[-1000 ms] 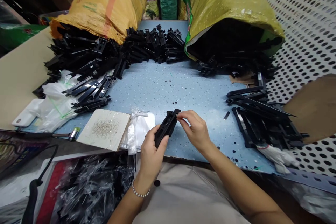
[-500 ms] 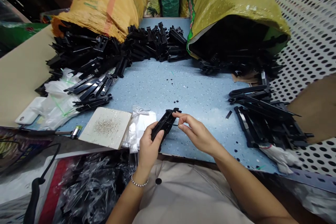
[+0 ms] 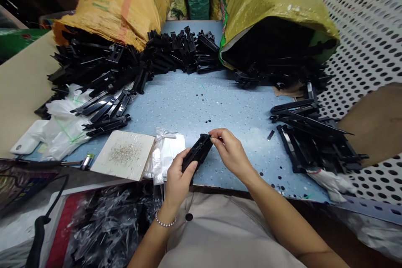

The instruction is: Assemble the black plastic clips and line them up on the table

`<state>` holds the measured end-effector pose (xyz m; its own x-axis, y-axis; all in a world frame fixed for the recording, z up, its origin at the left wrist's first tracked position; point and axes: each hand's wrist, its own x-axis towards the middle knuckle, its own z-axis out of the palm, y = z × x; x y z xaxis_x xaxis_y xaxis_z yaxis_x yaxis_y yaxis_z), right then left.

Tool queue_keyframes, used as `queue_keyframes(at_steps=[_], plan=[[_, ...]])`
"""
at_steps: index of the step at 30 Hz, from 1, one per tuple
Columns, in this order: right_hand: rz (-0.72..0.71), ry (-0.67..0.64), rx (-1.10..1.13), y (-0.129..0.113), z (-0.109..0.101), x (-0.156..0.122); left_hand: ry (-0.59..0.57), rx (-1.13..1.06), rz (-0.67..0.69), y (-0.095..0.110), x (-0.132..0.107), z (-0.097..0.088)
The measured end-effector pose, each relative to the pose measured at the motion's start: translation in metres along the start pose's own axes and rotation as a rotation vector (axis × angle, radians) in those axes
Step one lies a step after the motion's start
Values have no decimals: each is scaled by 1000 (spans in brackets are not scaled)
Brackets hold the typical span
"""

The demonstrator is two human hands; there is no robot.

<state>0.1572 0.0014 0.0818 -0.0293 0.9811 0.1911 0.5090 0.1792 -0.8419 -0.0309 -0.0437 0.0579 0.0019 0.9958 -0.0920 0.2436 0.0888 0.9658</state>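
A long black plastic part [image 3: 199, 149] is held tilted above the near edge of the blue speckled table [image 3: 188, 100]. My left hand [image 3: 179, 176] wraps round its lower end, thumb on top. At the part's far upper end, my right hand [image 3: 230, 153] pinches with thumb and forefinger; whether a small piece sits between those fingertips I cannot make out. Just left of my left hand lie small clear plastic bags [image 3: 169, 150], beside a pale square board [image 3: 124, 155] with brownish specks on it.
Piles of black plastic parts [image 3: 103, 63] spill from an orange sack [image 3: 125, 4] and a yellow-green sack [image 3: 276, 0]. More black parts [image 3: 314, 134] are stacked at right, near a perforated white panel [image 3: 370, 46]. A screwdriver-like tool [image 3: 87, 161] lies at left.
My right hand's fingers have closed in on the part's far end. The part has turned slightly in my left hand. The whole view has shifted a little.
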Motion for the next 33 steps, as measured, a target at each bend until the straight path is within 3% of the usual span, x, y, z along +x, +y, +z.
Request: queue_keyframes(at_steps=[8,12,15,18,22,25,33], plan=[[-38,26,-55,3,5,0,37,178,116,8,-5,-1],[116,79,-27,18,-1,7,-6,200,148,15,-13,0],[175,66,141,26,-15,14,-11,104,69,20,-18,1],[140,60,312,18,-29,15,-1,-85,-96,22,-17,2],[-20,-16,175,-2,-33,6,22,-235,-206,26,-11,4],[-111,-31,82,-9,-29,1,28,-252,-222,29,-11,5],[-119,6,90,-10,-24,-1,42,-130,-132,23,-16,5]])
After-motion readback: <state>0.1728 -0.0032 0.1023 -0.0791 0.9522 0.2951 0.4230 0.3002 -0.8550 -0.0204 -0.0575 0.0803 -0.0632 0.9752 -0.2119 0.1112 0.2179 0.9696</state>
